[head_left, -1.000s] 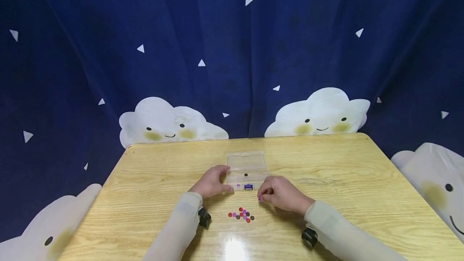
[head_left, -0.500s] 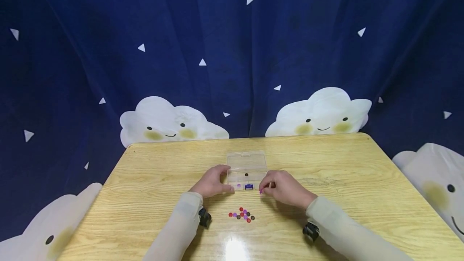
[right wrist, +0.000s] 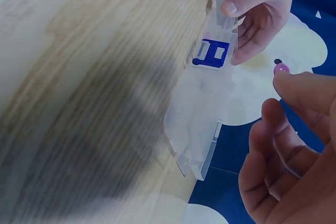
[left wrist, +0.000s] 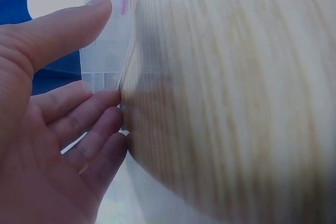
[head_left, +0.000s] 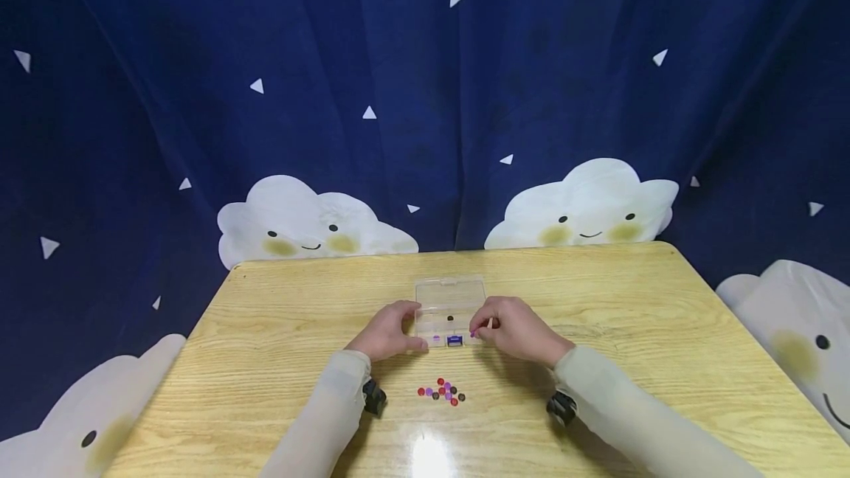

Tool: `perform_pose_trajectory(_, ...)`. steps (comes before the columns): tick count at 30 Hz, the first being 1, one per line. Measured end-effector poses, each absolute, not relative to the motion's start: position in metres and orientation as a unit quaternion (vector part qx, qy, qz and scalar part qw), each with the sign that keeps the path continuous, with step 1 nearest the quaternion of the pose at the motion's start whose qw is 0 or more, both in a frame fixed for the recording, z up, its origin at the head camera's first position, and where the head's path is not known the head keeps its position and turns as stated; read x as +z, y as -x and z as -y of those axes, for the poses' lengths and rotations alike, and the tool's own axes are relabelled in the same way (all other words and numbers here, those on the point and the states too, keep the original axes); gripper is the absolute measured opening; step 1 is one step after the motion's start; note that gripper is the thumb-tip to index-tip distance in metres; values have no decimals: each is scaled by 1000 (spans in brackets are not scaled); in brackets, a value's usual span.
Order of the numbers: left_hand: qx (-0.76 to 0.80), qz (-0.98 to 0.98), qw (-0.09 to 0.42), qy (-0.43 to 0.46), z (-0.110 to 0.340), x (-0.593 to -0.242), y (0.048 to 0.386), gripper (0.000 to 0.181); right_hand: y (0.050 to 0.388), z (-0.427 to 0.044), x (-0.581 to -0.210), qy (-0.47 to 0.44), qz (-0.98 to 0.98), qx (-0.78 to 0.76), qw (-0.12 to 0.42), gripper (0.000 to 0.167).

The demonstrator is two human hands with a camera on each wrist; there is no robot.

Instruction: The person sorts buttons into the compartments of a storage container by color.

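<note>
Pinching a purple button (right wrist: 281,69) between thumb and forefinger, the right hand (head_left: 519,330) has just come up the frame: a second ago that button was below the clear plastic box (right wrist: 195,98), near its right front corner, and now, in the head view, it shows against the box's right front part. So the carry has reached the container, but the button is not yet released; whether it is directly over a compartment I cannot tell. Meanwhile the left hand (head_left: 390,332) has stayed put, its thumb at the box's front and its fingers round the left end, which seems to keep it steady. The lid (head_left: 449,292) lies open toward the top of the frame. Inside, a second purple button (head_left: 436,338) sits left of the blue clasp (head_left: 454,341), with a black button (head_left: 450,318) farther back. At lower center, the loose buttons (head_left: 442,391), red, purple and black, lie unchanged on the bench (head_left: 319,293).
</note>
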State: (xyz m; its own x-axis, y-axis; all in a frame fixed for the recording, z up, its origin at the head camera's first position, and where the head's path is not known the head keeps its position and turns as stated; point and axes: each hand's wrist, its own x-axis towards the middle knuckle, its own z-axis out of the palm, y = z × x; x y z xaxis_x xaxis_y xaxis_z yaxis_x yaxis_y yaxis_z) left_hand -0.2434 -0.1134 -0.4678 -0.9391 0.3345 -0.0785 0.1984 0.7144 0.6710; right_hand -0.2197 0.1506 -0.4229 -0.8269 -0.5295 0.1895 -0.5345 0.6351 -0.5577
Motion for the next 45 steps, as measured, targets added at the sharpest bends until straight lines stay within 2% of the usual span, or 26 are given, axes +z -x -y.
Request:
perform_pose_trajectory(13, 353, -920, 95, -141, 114, -466, 243, 77, 234, -134, -418, -287, 913, 291, 19, 10)
perform_pose_trajectory(26, 355, -919, 102, -135, 113, -467, 242, 77, 235, -125, -419, -265, 920, 288, -8, 9)
perform_pose_trajectory(45, 361, -917, 96, -138, 113, -466, 242, 76, 244, -99, -439, -223, 929, 296, -16, 8)
